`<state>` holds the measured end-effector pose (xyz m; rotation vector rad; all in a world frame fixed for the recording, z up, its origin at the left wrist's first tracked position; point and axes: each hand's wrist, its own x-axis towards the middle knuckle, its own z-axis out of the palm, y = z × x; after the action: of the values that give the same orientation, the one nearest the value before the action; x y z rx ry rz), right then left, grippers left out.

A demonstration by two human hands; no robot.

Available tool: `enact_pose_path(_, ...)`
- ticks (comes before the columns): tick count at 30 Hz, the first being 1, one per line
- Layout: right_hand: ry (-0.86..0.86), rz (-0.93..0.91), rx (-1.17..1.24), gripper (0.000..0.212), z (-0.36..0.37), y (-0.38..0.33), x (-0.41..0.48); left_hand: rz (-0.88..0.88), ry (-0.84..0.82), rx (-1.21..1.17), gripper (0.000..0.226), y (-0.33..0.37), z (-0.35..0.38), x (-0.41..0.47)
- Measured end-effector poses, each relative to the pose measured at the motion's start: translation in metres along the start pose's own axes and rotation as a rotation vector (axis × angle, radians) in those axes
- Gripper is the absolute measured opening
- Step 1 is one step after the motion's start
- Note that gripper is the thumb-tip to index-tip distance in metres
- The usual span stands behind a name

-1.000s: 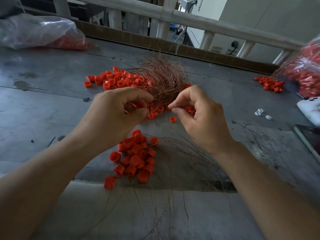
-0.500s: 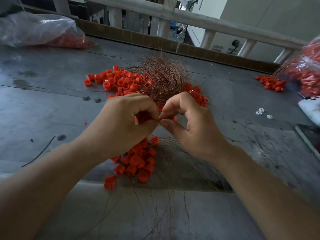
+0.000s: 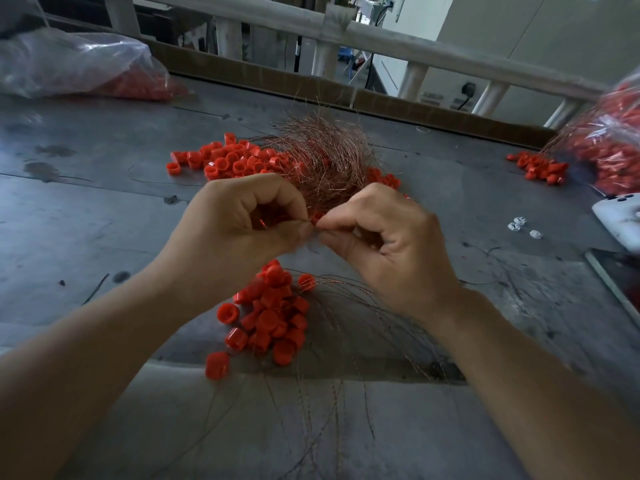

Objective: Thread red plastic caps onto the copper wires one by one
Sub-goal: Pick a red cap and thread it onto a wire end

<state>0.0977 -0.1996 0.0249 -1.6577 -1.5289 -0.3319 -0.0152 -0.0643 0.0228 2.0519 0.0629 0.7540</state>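
My left hand (image 3: 242, 226) and my right hand (image 3: 394, 237) meet fingertip to fingertip above the grey table (image 3: 104, 216). A small red cap (image 3: 317, 216) shows between the fingertips, and my left hand pinches it. More red shows inside that hand's curled fingers. My right hand pinches a thin copper wire at the cap; the wire itself is barely visible. Behind the hands lies a tangled bundle of copper wires (image 3: 325, 161) with loose red caps (image 3: 228, 161) beside it. Below the hands sits a pile of capped wires (image 3: 273, 317), their strands trailing toward me.
A clear bag of red caps (image 3: 79, 67) lies at the back left; another bag (image 3: 613, 147) stands at the right with a small heap of caps (image 3: 536, 166). A white device (image 3: 620, 220), small white bits (image 3: 519, 225) and a dark flat object (image 3: 620, 275) lie at the right edge.
My hands, apart a second ago, have come together at the fingertips. My right hand has moved left to the cap held by my left hand.
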Motion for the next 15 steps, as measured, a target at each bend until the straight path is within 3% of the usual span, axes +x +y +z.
enact_pose_path(8,0.218,-0.01,-0.072,0.008,-0.014,0.001,0.003,-0.087,0.007,-0.045,0.038,-0.004,0.001,0.001)
enact_pose_path(15,0.161,0.03,-0.062,0.013,-0.014,-0.003,0.002,-0.102,-0.014,-0.117,0.037,-0.001,0.002,-0.001)
